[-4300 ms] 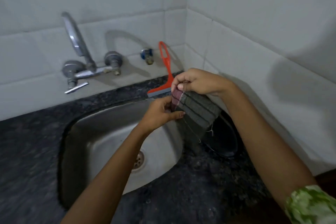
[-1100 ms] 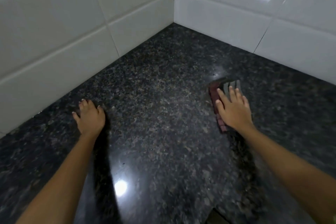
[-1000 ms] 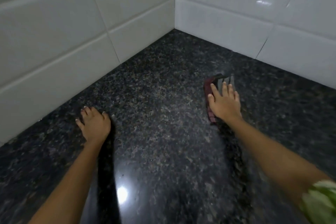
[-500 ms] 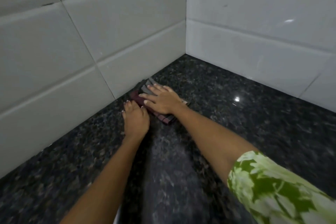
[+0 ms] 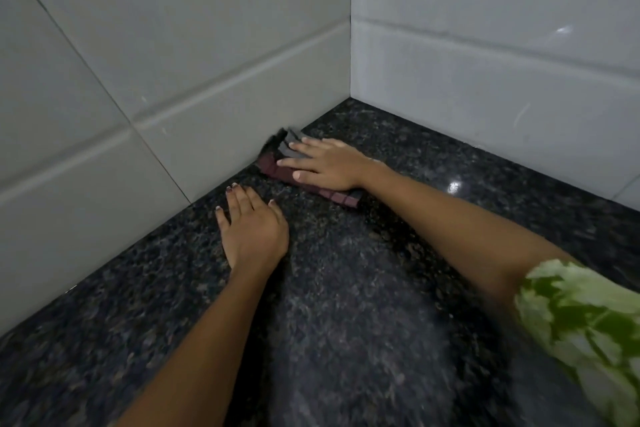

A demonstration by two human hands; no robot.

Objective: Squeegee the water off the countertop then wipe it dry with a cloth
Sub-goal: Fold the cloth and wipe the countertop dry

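- The left hand (image 5: 254, 230) lies flat on the counter (image 5: 363, 305), fingers together, holding nothing.
- The cloth (image 5: 277, 163) lies just right and farther, against the left wall (image 5: 156, 80); its long side runs far-left to near-right.
- The right hand (image 5: 323, 163) presses it, fingers spread.

Folded cloth (image 5: 277, 163) is lying flat on the dark speckled granite countertop (image 5: 346, 288), shoved right up against the base of the left tiled wall, near the corner. It's maroon check along the near edge with grey stripes further in (most of it is covered, so the full pattern's hard to tell). Counter looks glossy.
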